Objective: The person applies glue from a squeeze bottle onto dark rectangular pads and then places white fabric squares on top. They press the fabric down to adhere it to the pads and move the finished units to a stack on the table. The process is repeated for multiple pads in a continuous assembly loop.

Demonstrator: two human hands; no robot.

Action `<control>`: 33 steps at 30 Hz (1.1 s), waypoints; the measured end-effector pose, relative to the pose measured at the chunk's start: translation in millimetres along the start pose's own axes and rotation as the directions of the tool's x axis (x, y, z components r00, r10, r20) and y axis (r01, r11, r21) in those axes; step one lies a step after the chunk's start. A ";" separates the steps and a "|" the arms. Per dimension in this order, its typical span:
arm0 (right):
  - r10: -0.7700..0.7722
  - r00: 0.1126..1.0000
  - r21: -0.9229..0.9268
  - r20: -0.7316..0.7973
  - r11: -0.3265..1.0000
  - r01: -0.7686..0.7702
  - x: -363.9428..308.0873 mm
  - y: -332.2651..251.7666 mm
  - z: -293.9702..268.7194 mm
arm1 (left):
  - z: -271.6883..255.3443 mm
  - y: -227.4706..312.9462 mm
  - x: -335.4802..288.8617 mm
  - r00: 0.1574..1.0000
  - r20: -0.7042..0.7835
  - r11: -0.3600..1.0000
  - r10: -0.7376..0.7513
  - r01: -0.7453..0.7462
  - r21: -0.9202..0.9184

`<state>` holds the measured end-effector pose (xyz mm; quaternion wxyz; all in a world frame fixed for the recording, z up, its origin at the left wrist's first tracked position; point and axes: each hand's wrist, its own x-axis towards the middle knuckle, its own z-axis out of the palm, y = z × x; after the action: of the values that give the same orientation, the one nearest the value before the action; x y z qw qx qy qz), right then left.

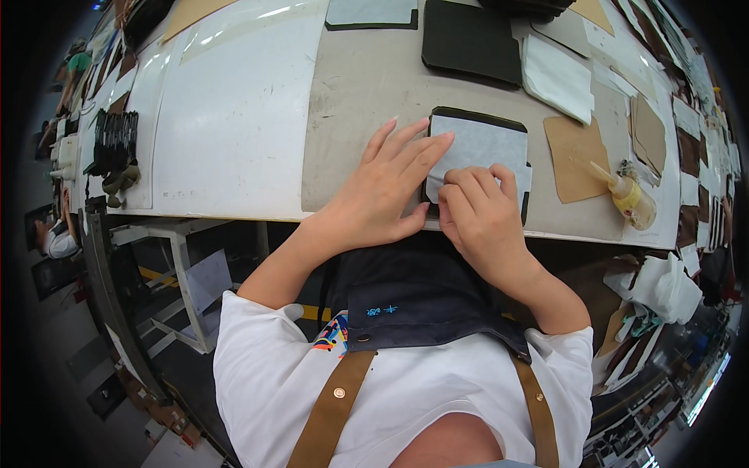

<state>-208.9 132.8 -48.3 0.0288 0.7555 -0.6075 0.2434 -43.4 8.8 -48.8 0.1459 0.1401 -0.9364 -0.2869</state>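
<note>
right hand (482, 214): fingertips hidden, perhaps pinching | left hand (394, 175): hides panel (485, 144) edge

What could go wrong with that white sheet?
The white sheet might wrinkle or shift on the black piece if the left hand or right hand pushes it unevenly. Also, the yellow-labelled bottle is near the table's front edge; a bump could perhaps knock it off.

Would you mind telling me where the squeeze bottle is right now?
In the head view, the squeeze bottle is near the table's front edge, to the right of the right hand, just beside the tan sheet.
</note>
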 end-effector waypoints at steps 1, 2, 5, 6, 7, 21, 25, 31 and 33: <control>0.009 1.000 0.022 -0.011 1.000 -0.009 0.4 0.9 -0.5 | 0.3 -0.1 0.0 1.000 -0.001 1.000 0.000 0.000 0.001; 0.018 1.000 0.044 -0.021 0.999 -0.017 1.2 1.5 -1.7 | 0.7 -0.1 0.1 1.000 -0.003 1.000 0.001 -0.001 0.001; -0.004 1.000 0.011 -0.003 1.000 0.004 2.4 0.0 -4.3 | 2.2 -1.0 -0.4 1.000 -0.016 1.000 0.002 -0.002 -0.001; -0.016 1.000 -0.018 0.010 1.000 0.016 2.2 -1.1 -4.9 | 2.6 -1.4 -0.1 1.000 -0.017 1.000 0.005 -0.006 -0.001; -0.027 0.999 -0.057 0.019 0.998 0.028 1.9 -2.6 -4.2 | 2.9 -1.7 0.2 1.000 -0.018 1.000 0.009 -0.009 -0.002; -0.038 0.998 -0.030 0.045 0.999 0.039 6.1 0.3 -4.1 | 2.9 -2.3 -1.5 1.000 0.001 1.000 -0.010 0.010 0.004; 0.108 0.994 0.235 0.006 0.966 -0.107 9.3 15.7 -12.5 | 2.8 -2.0 -1.4 1.000 0.015 1.000 -0.019 0.019 0.004; 0.216 0.976 0.340 -0.014 0.919 -0.199 9.4 24.1 -20.5 | 3.1 -2.3 -1.5 0.999 0.024 1.000 -0.027 0.027 0.000; 0.162 0.986 0.374 0.028 0.913 -0.161 10.1 22.0 -21.7 | 2.8 -2.7 -1.2 0.999 0.026 0.999 -0.025 0.025 -0.022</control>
<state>-235.2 125.3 -30.6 -0.1352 0.6939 -0.6100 0.3579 -42.8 8.4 -52.8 0.1318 0.1464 -0.9330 -0.3011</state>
